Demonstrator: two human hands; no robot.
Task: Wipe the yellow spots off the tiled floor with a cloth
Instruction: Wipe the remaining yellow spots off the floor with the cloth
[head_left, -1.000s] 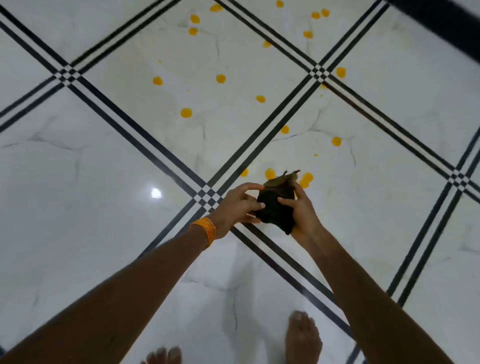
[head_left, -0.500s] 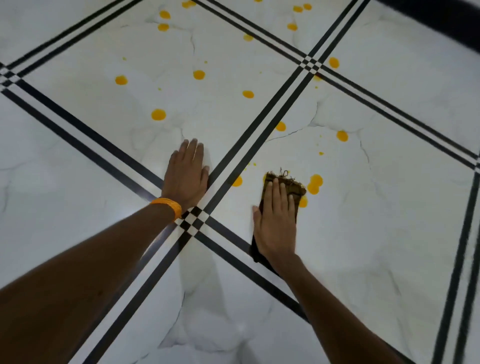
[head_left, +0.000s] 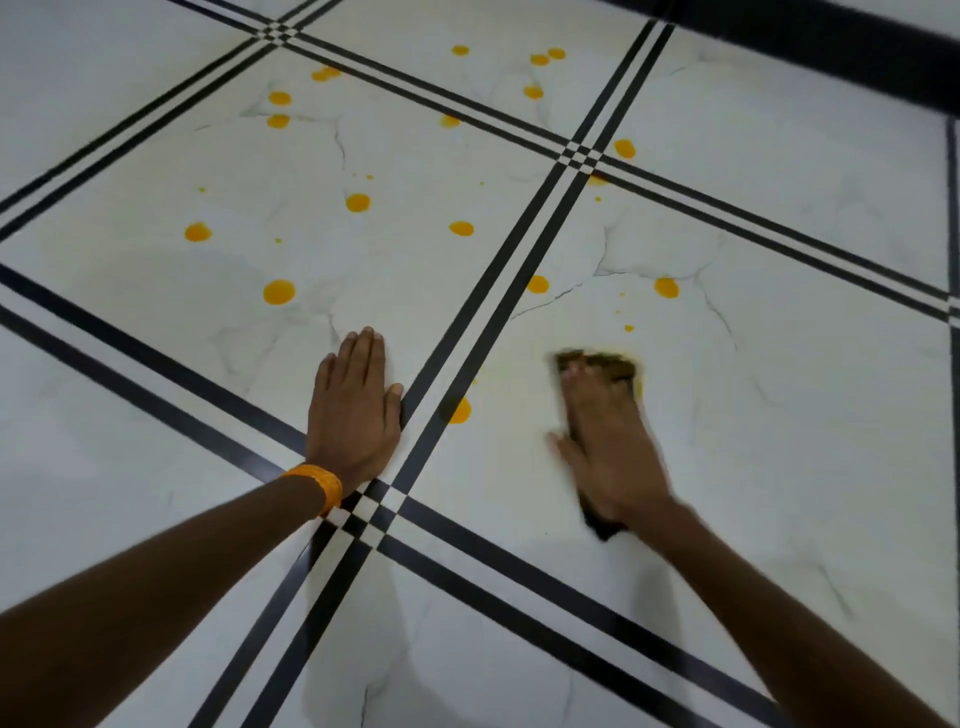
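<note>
Fingers (head_left: 363, 358) of my left hand (head_left: 353, 415) lie straight and close together, flat on the white tiled floor (head_left: 779, 441), holding nothing. An orange wristband (head_left: 318, 486) circles that wrist. My thumb touches the edge of the black double stripe (head_left: 483, 312), which runs from seven o'clock to one o'clock across the view.

Yellow spots (head_left: 279, 291) are scattered from ten o'clock round to one o'clock of this hand. They are bright and round, big drops mixed with tiny specks. The nearest spot (head_left: 460, 410) sits at the hand's three o'clock, against the far side of the stripe.

Further right, my right hand (head_left: 610, 452) presses the cloth (head_left: 597, 362) flat on the tile, fingers stretched out over it and blurred. The cloth is dark brown and narrow. Its far end shows past my fingertips at twelve o'clock, and a dark corner shows under my wrist at six o'clock. A faint yellow smear edges it at two o'clock. More spots lie at twelve o'clock of the cloth. A dark border (head_left: 831, 36) crosses the view at one o'clock.
</note>
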